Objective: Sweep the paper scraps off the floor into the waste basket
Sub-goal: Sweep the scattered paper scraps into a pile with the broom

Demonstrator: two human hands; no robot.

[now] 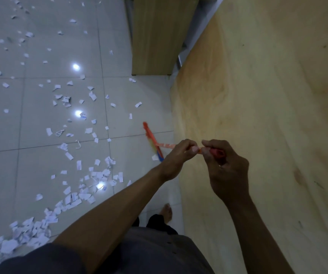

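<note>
Forearms (pixel 119 210) converge ahead; left hand (pixel 179 157) and right hand (pixel 225 165) both clasp the broom (pixel 152 140) at its handle top; long axis slants down-left to the tiled floor (pixel 4 135); paper scraps (pixel 28 232) lie leftward, nearer the left arm; waste basket unseen.

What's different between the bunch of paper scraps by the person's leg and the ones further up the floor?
The heap of scraps by the leg is packed tight, its pieces overlapping; the far scraps lie singly with bare tile between them. The heap's pieces look larger in this view, the far scraps smaller. Both are white paper on the grey tile floor, left of the broom.
</note>
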